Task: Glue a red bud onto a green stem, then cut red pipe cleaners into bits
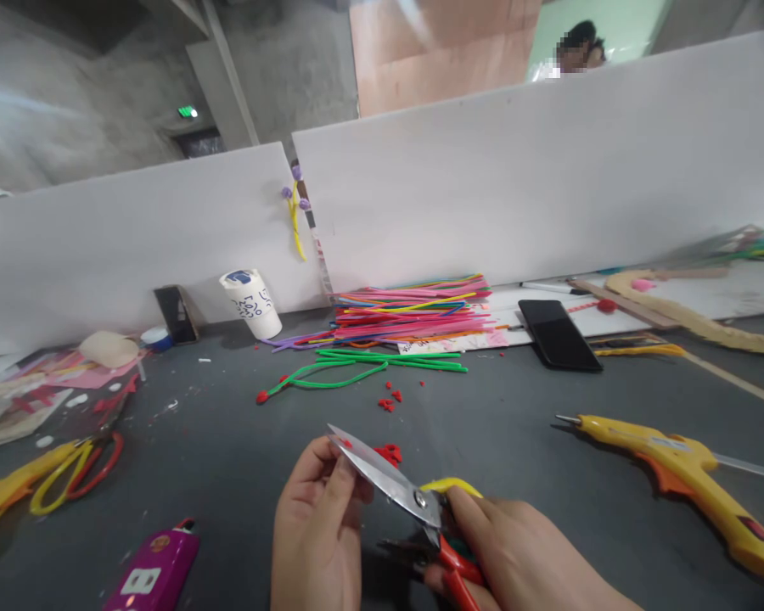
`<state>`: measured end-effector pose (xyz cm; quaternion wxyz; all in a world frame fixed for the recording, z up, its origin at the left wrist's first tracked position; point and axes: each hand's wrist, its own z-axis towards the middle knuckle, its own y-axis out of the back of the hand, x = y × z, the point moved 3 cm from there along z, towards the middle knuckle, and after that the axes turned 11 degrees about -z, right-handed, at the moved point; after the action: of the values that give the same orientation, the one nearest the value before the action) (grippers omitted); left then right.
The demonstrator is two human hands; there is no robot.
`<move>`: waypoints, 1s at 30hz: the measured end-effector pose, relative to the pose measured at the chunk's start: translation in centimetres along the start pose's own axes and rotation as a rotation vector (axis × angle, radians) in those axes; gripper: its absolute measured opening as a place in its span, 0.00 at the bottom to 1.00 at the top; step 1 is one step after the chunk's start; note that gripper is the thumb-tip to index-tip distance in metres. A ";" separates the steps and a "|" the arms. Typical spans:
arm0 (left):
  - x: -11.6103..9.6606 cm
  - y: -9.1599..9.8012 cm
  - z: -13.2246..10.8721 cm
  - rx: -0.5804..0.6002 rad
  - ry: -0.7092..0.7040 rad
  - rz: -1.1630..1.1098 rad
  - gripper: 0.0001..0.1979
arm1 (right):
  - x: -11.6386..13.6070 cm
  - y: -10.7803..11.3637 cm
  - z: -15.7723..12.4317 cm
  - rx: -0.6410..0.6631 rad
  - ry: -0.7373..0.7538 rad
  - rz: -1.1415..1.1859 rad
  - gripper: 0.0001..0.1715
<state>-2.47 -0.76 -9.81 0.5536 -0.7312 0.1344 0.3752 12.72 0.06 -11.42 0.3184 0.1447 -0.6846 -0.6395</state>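
Scissors: in front of the wearer, raised over the grey desk, between the two hands.
Scissors direction: tip points forward and left, away from the wearer; handles back toward lower right.
Scissors long axis: slanted, lower right to upper left in view.
Scissors look: broad silver metal blades, tapering to a sharp point, round pivot screw; red handle part visible, rest hidden by fingers. Blades look together or nearly so, exact gap can't tell.
Right hand: curled around the scissors' handles, fingers partly bent.
Left hand: thumb and fingers pinched at the blade tip, on a small red bit; bit mostly hidden.
Under scissors: dark tool, blurred, partly covered; a yellow strip shows by the right hand, owner unclear.
Just beyond blades: red clump; farther out, loose red scraps.
Farther back: green stems lying roughly sideways, in front of a multicolour stem pile.
Right side: yellow glue gun, nozzle leftward; black phone behind it.
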 end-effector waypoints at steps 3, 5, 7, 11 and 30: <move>-0.1 0.0 0.1 0.007 0.004 0.003 0.05 | -0.1 -0.1 0.1 0.036 -0.028 0.018 0.16; -0.3 0.0 0.2 0.018 0.015 -0.001 0.05 | -0.3 0.1 0.2 0.045 -0.046 0.047 0.15; -0.4 -0.1 0.3 0.047 0.068 0.004 0.03 | -0.5 0.4 0.3 0.058 -0.057 0.132 0.15; 0.1 -0.6 0.1 0.185 0.303 0.047 0.02 | -1.0 1.3 0.5 0.045 -0.055 0.540 0.12; 2.1 0.1 -0.4 0.340 0.709 0.291 0.05 | -0.5 2.7 1.9 0.042 -0.060 1.132 0.03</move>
<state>-0.92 -0.66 -11.33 0.5269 -0.6868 0.4785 0.1472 12.43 2.25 -8.88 0.5892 -0.2567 -0.6768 -0.3590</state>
